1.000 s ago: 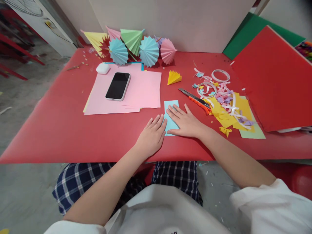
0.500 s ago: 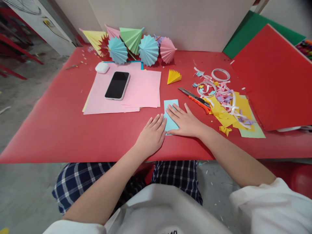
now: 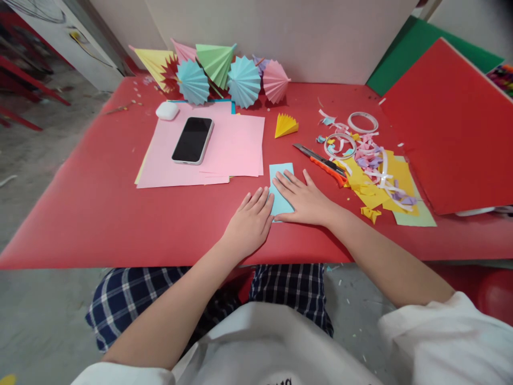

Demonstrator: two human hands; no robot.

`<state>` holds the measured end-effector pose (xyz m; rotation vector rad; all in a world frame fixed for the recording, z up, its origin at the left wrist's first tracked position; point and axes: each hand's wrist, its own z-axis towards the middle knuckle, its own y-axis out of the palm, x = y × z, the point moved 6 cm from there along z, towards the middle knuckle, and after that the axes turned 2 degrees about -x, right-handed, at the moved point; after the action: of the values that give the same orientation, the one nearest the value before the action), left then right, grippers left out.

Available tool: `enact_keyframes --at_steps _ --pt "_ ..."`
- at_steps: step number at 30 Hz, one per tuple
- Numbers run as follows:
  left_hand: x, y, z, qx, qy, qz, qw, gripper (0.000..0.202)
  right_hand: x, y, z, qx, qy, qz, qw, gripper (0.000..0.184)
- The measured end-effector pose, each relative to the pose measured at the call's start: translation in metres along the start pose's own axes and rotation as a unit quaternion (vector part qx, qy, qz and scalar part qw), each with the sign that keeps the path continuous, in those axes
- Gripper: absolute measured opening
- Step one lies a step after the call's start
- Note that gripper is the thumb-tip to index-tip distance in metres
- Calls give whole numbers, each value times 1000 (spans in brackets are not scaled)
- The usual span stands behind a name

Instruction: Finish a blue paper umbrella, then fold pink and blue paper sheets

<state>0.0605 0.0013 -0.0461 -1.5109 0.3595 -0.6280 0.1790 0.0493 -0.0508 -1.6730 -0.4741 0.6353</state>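
Observation:
A narrow piece of light blue paper (image 3: 284, 204), apparently folded, lies on the red table (image 3: 192, 224) near its front edge. My left hand (image 3: 250, 222) rests flat at the paper's left edge, fingertips touching it. Across the paper's right side my right hand (image 3: 302, 199) lies flat, fingers spread, covering part of it. Just beyond the right hand is a utility knife (image 3: 308, 153) with its blade out, beside orange-handled scissors (image 3: 331, 171). A pleated yellow paper fan (image 3: 286, 126) sits farther back.
Pink sheets (image 3: 240, 144) carry a phone (image 3: 193, 140) and a white case (image 3: 167, 111). Paper umbrellas (image 3: 244, 83) stand along the wall. On the right are tape rolls (image 3: 363, 123), paper scraps (image 3: 371, 160), yellow paper (image 3: 401, 174) and a large red board (image 3: 452, 133).

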Motion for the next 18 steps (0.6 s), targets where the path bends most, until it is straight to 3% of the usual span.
enact_keyframes --at_steps 18 --pt "0 0 0 0 0 2 1000 46 0 1 0 -4 -6 4 1000 98"
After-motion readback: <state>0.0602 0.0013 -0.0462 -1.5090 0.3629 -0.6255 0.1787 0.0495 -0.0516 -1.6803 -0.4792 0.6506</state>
